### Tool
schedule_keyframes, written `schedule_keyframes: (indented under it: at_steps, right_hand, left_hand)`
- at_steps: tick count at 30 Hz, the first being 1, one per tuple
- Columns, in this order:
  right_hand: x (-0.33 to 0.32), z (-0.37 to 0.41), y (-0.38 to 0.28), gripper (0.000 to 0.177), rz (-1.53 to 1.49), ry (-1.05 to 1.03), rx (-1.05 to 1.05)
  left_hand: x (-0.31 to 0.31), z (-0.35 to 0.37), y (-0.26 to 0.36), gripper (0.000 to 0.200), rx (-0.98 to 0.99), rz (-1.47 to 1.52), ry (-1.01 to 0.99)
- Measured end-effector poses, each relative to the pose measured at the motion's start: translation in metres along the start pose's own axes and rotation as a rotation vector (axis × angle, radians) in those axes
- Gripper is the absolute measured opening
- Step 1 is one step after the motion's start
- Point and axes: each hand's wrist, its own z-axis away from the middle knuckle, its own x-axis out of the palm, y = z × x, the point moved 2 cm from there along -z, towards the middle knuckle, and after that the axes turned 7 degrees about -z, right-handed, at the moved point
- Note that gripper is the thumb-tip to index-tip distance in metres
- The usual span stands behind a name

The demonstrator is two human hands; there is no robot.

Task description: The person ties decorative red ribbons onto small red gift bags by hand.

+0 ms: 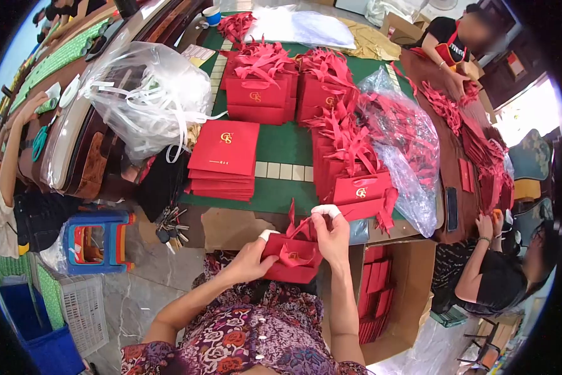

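Note:
A small red gift bag [293, 269] with a gold logo is held in front of my body, just off the table's near edge. My left hand [253, 259] grips its left side, thumb on the front. At the bag's upper right, my right hand [332, 234] is closed with fingertips pinched at the red ribbon handle; exactly what lies between them is partly hidden. White coverings wrap fingertips on both hands. Beyond my hands lies a stack of flat red bags [223, 153]. To its right stand rows of red bags with ribbons [359, 187].
A clear plastic bag of white ribbons [149, 94] sits at left, and a plastic bag of red ribbons [402, 125] at right. Below the table, a cardboard box [409, 300] holds red bags. Co-workers sit on both sides. A phone [451, 208] lies at right.

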Motion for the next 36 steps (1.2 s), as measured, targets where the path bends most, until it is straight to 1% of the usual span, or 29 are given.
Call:
schedule_keyframes:
  at_steps: [1,2,4,6,7,8,10,11,12,14,16,17,18,20,21,22,24,25,26,27,28,30,32,33,34,35,36]
  right_hand:
    - [-0.002,-0.003,0.002,0.004,-0.025,0.032,-0.024]
    - [-0.007,-0.009,0.002,0.004,-0.023,0.102,-0.123]
    - [-0.022,-0.018,0.002,0.008,-0.043,0.166,-0.064]
    - [-0.022,-0.017,0.003,0.009,-0.037,0.161,-0.055]
    - [-0.020,-0.016,0.006,0.010,-0.015,0.154,-0.061]
    - [-0.020,-0.016,0.009,0.011,0.007,0.145,-0.070]
    - [-0.023,-0.013,0.009,0.014,-0.032,0.129,-0.041]
    - [-0.024,-0.010,0.010,0.014,-0.169,0.158,0.028]
    - [-0.025,-0.006,0.007,0.015,-0.308,0.186,0.099]
    - [-0.034,0.006,0.000,0.018,-0.277,0.233,0.106]
    - [-0.044,0.015,-0.011,0.017,0.139,0.068,0.046]
    - [-0.047,0.019,-0.021,0.020,0.222,-0.028,0.167]
    - [-0.047,0.020,-0.016,0.020,0.221,-0.024,0.165]
    - [-0.042,0.024,0.001,0.020,0.195,-0.321,0.255]
    - [-0.037,0.023,-0.007,0.022,0.227,-0.434,0.312]
    - [-0.032,0.026,0.000,0.022,0.119,-0.529,0.317]
    - [-0.015,0.027,0.008,0.019,-0.162,-0.570,0.212]
    - [-0.016,0.023,0.012,0.015,-0.119,-0.632,0.336]
    - [-0.017,0.021,0.012,0.015,-0.115,-0.624,0.330]
    - [-0.014,0.022,0.011,0.016,-0.188,-0.598,0.305]
    - [-0.011,0.022,0.011,0.016,-0.262,-0.571,0.278]
    - [-0.006,0.022,0.007,0.019,-0.283,-0.531,0.256]
    - [-0.007,0.022,-0.008,0.023,0.146,-0.403,0.040]
    - [-0.005,0.023,-0.016,0.028,0.109,-0.334,-0.063]
    - [-0.006,0.023,-0.022,0.028,0.111,-0.330,-0.069]
    - [-0.007,0.022,-0.030,0.029,0.138,-0.364,-0.096]
    - [-0.007,0.020,-0.036,0.030,0.164,-0.397,-0.125]
  left_hand:
    - [0.001,0.005,0.002,0.049,-0.016,-0.040,-0.030]
    - [0.003,0.011,0.002,0.048,-0.031,-0.080,-0.061]
    - [0.005,0.021,0.005,0.045,0.019,-0.112,-0.046]
    - [0.001,0.028,0.014,0.043,0.016,-0.069,-0.068]
    - [0.000,0.030,0.019,0.041,-0.030,-0.102,-0.081]
    - [0.000,0.030,0.019,0.041,-0.023,-0.103,-0.079]
    - [0.002,0.032,0.015,0.044,-0.039,0.044,-0.068]
    - [0.010,0.032,0.001,0.044,-0.022,0.222,-0.059]
    - [0.011,0.032,0.002,0.044,-0.017,0.217,-0.060]
    - [0.013,0.033,0.003,0.044,-0.095,0.353,-0.095]
    - [0.015,0.033,0.000,0.044,-0.091,0.344,-0.076]
    - [0.015,0.032,-0.001,0.044,-0.093,0.338,-0.053]
    - [0.015,0.032,0.000,0.044,-0.091,0.335,-0.056]
    - [0.014,0.031,0.002,0.043,-0.084,0.274,-0.061]
    - [0.015,0.032,0.003,0.043,-0.082,0.272,-0.062]
    - [0.015,0.033,0.003,0.042,-0.064,0.262,-0.056]
    - [0.013,0.034,0.008,0.042,-0.039,0.249,-0.051]
    - [0.011,0.036,0.013,0.041,-0.063,0.106,-0.123]
    - [0.011,0.036,0.015,0.041,-0.084,-0.036,-0.194]
    - [0.016,0.038,0.011,0.044,-0.044,0.083,-0.131]
    - [0.018,0.038,0.006,0.044,-0.034,0.081,-0.135]
    - [0.020,0.034,0.002,0.047,-0.047,0.432,-0.158]
    - [0.020,0.026,0.003,0.049,-0.013,0.383,-0.172]
    - [0.016,0.021,0.008,0.047,-0.082,0.308,-0.167]
    - [0.012,0.015,0.014,0.046,-0.151,0.233,-0.161]
    - [0.008,0.009,0.025,0.047,-0.086,0.138,-0.083]
    - [0.008,0.002,0.025,0.047,-0.077,0.135,-0.083]
